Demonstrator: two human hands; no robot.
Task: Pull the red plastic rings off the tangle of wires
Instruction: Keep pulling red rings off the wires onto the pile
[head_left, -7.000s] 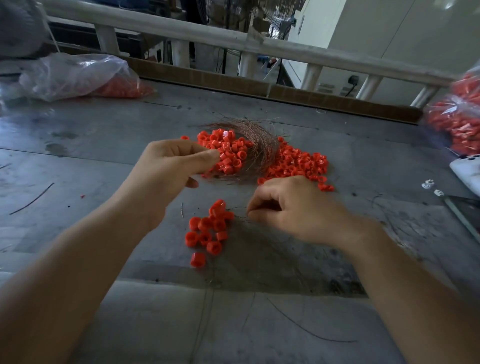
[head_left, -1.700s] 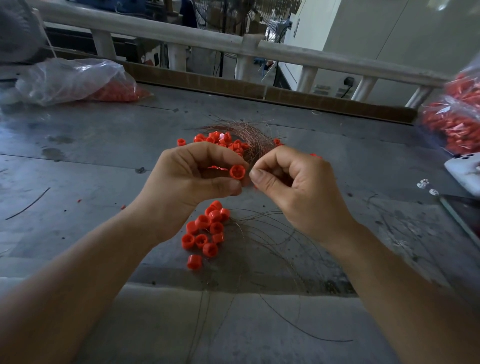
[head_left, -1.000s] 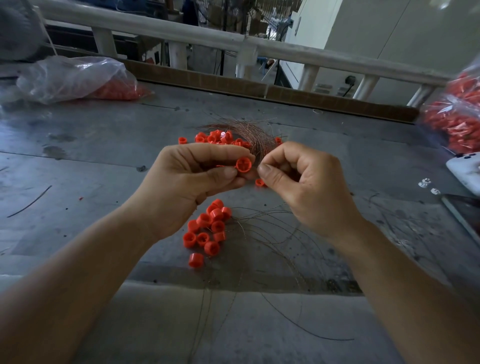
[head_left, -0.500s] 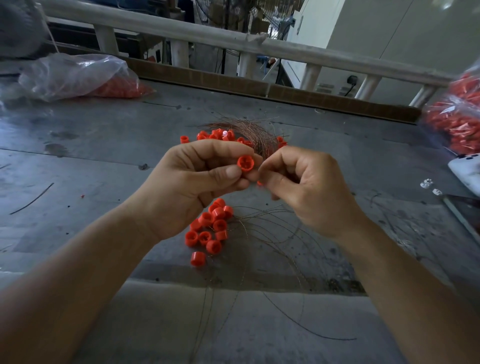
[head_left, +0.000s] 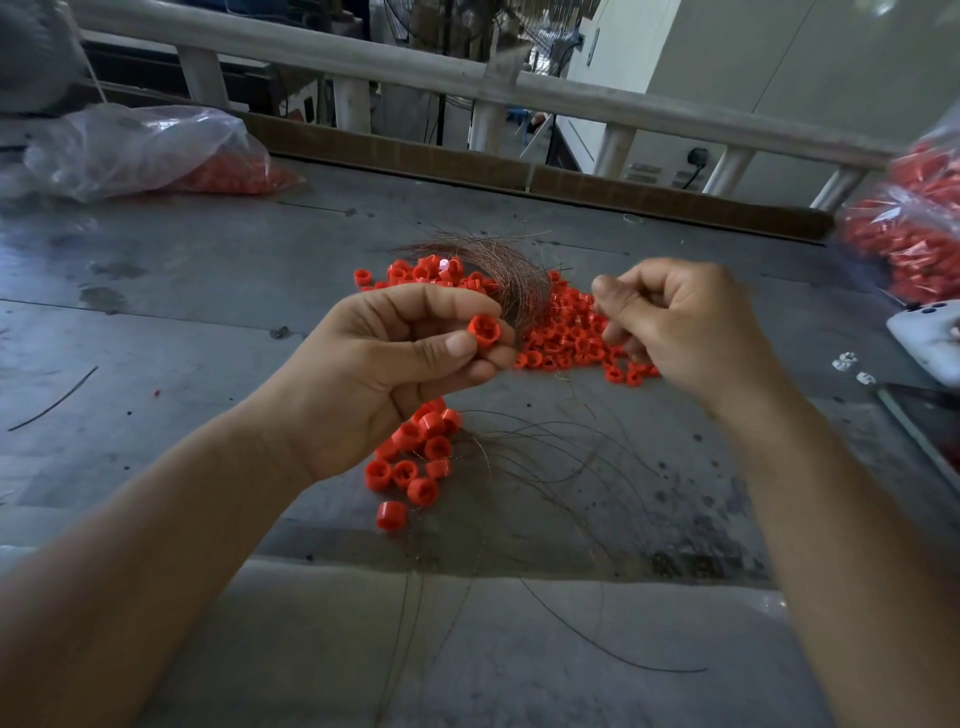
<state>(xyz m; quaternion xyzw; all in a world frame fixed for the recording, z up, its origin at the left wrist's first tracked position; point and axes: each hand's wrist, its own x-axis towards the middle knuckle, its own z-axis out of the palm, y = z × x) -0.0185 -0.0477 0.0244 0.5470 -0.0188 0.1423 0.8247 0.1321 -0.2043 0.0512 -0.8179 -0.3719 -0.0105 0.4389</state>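
My left hand pinches one red plastic ring between thumb and forefinger, raised above the table. My right hand is off to the right with fingers curled and fingertips pressed together; whether a thin wire sits between them I cannot tell. Behind the hands lies the tangle of copper wires with several red rings threaded in and spread around it. A small heap of loose red rings lies below my left hand, beside stray pulled wires.
The grey metal table has a brown raised edge and a white railing at the back. A clear bag with red parts lies far left, another bag far right. A white device lies at the right edge.
My right hand has drawn away to the right from the ring, opening a gap between the hands. My left hand keeps its pinch on the ring.
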